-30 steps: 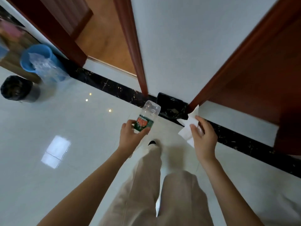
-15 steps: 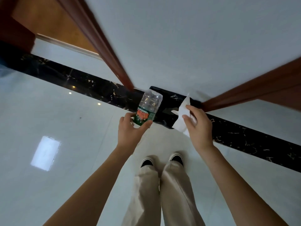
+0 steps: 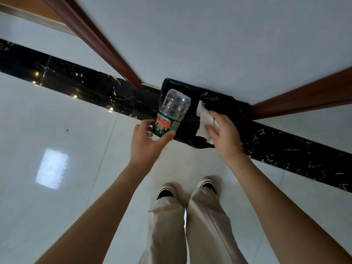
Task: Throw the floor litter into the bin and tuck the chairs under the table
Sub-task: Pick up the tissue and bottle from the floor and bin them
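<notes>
Both hands have closed in over the black-bagged bin (image 3: 224,103) at frame centre: left hand (image 3: 148,141) is gripping the clear green-labelled plastic bottle (image 3: 171,113), right hand (image 3: 224,134) is pinching the white crumpled tissue (image 3: 204,119). Looks drop-ready.

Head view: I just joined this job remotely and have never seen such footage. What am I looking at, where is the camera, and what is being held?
There is no machine here. A person wears a wide-angle camera on the head, so you look down along both bare arms to the shoes and a glossy white floor.

The left hand has its grip around a clear plastic bottle with a green and red label. The right hand holds a white tissue.

Both hands are held out over a bin lined with a black bag, standing against the wall between two brown door frames. Neither item has been dropped in yet. No chairs or table are in view.
</notes>
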`<action>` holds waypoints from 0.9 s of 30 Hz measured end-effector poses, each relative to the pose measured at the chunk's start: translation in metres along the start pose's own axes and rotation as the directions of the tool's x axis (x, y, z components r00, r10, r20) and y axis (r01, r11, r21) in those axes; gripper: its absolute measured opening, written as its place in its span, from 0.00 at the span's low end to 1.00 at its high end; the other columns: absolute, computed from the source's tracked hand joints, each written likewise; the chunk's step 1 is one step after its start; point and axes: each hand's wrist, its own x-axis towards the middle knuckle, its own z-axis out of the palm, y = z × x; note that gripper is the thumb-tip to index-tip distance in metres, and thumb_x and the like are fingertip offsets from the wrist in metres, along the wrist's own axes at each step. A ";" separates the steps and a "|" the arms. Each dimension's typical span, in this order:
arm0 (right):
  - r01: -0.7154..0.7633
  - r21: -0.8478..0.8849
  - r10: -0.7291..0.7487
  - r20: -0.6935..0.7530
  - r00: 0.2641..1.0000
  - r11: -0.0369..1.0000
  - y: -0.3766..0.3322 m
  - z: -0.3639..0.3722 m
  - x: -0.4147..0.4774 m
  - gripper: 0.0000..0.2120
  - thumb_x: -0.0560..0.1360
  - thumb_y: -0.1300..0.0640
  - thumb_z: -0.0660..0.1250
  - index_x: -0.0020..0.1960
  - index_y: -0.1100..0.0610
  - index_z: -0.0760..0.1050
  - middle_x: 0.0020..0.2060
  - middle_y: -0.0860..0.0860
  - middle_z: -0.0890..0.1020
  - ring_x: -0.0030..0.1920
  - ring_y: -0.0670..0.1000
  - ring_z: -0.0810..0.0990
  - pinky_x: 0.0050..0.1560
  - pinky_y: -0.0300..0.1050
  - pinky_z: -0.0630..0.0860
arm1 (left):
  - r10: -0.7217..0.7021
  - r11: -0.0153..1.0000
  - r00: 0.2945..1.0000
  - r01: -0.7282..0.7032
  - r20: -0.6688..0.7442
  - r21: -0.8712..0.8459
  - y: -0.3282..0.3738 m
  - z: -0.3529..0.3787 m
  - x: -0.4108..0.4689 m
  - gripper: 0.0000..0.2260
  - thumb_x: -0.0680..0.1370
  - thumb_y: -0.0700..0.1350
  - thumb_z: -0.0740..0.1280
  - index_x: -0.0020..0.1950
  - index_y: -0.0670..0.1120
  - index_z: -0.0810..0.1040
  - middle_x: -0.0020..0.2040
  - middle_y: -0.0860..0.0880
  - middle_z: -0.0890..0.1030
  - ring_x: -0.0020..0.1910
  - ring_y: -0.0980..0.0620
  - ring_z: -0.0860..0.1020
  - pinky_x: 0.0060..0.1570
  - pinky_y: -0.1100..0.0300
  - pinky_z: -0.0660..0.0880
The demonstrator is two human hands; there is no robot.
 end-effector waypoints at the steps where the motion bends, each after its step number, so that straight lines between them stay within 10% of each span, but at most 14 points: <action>1: 0.009 -0.017 -0.009 -0.010 1.000 1.000 -0.002 -0.005 -0.002 0.20 0.78 0.57 0.67 0.69 0.60 0.71 0.60 0.56 0.77 0.62 0.55 0.75 0.62 0.44 0.70 | 0.001 1.000 1.000 -0.001 0.004 0.010 0.002 -0.001 -0.001 0.24 0.68 0.58 0.74 0.59 0.54 0.71 0.57 0.52 0.74 0.52 0.55 0.74 0.39 0.70 0.66; 27: -0.016 0.055 0.033 -0.312 0.949 0.998 0.019 -0.057 -0.056 0.18 0.80 0.54 0.65 0.67 0.60 0.73 0.63 0.54 0.77 0.65 0.52 0.74 0.64 0.53 0.72 | 0.558 0.653 0.776 -0.629 0.294 0.422 0.037 0.069 0.041 0.35 0.62 0.52 0.80 0.66 0.45 0.74 0.57 0.45 0.74 0.57 0.45 0.70 0.57 0.48 0.71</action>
